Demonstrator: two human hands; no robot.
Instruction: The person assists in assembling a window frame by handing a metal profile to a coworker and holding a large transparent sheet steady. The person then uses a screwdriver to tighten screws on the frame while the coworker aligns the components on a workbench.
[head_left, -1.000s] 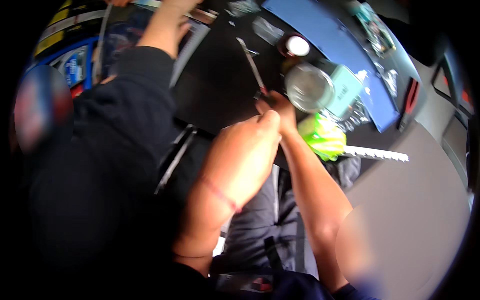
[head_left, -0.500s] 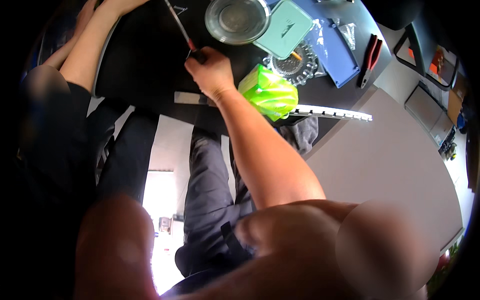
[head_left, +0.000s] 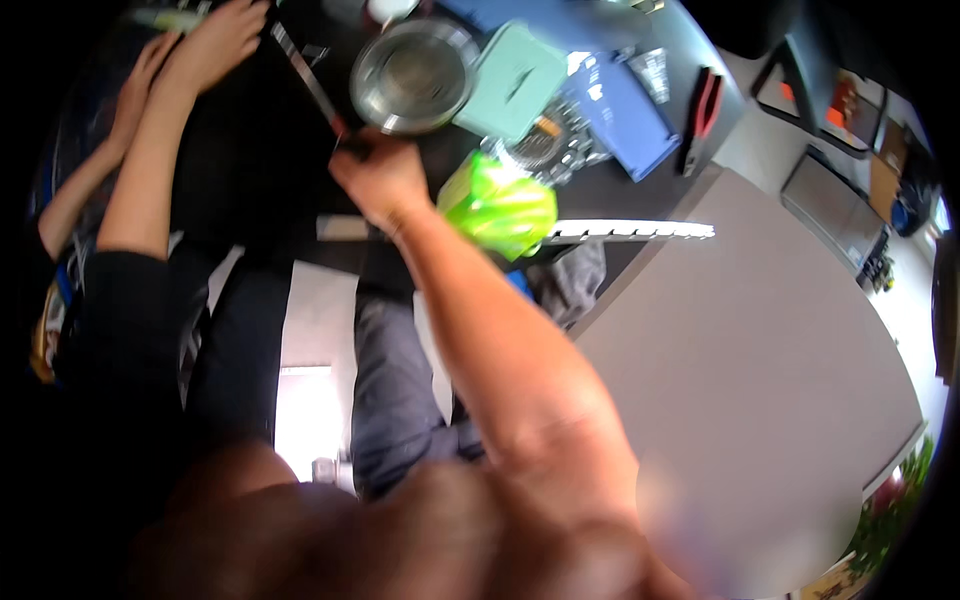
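1. Since the earlier frame the view has shifted a little, so the metal bowl [head_left: 415, 62] and the black table [head_left: 250, 150] sit lower and more to the right, while the right hand [head_left: 378, 178] keeps its hold on the knife [head_left: 310, 88].
2. That hand is curled tight round the knife's dark handle; the long thin blade runs up and to the left over the table, just beside the bowl.
3. The person's own left hand cannot be made out; a blurred forearm fills the lower edge.
4. Another person's hands [head_left: 205, 45] rest on the table at the upper left, near the blade's tip.
5. A bright green bag [head_left: 497, 203] lies right of the wrist, at the table's edge.
6. The bowl looks empty; beside it lie a pale green lid-like square [head_left: 520, 78], a clear glass dish [head_left: 540, 150] and a blue folder [head_left: 625, 110].
7. A white toothed strip [head_left: 630, 230] runs along the table's edge.
8. Right of it stretches a plain grey surface [head_left: 760, 360]; below, legs in dark trousers and a pale floor [head_left: 310, 320] show.
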